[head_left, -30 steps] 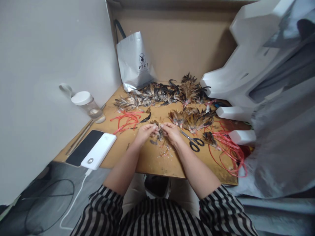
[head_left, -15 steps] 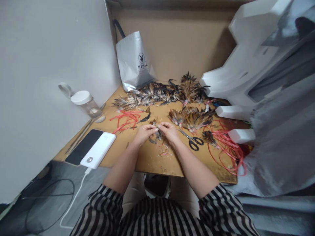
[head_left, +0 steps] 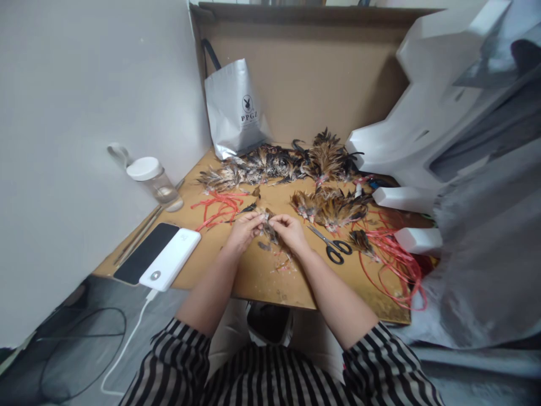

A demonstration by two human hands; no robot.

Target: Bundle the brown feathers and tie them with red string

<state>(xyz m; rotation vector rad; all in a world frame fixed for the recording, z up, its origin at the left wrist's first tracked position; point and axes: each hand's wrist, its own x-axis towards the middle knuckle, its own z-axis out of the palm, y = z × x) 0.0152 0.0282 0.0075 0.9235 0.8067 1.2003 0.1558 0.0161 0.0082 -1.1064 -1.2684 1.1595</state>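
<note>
Both hands are close together over the front middle of the brown table [head_left: 253,276]. My left hand [head_left: 245,230] pinches a small feather bunch [head_left: 266,217] at its fingertips. My right hand [head_left: 289,231] is closed at the other side of that bunch, its thumb and forefinger pressed together; what lies between them is too small to make out. Loose feather scraps [head_left: 273,234] lie just beneath the hands. Black-handled scissors [head_left: 332,246] rest to the right of my right hand.
Feather bundles [head_left: 332,208] and a longer feather pile [head_left: 270,163] lie behind. Red strips [head_left: 220,207] are left, more red strings [head_left: 395,259] right. A silver bag [head_left: 234,110], lidded bottle [head_left: 154,180], phone [head_left: 147,254] and white power bank [head_left: 171,259] also stand or lie about.
My hands have drawn slightly apart, and more of the feather bunch shows between them. The camera view has shifted a little.
</note>
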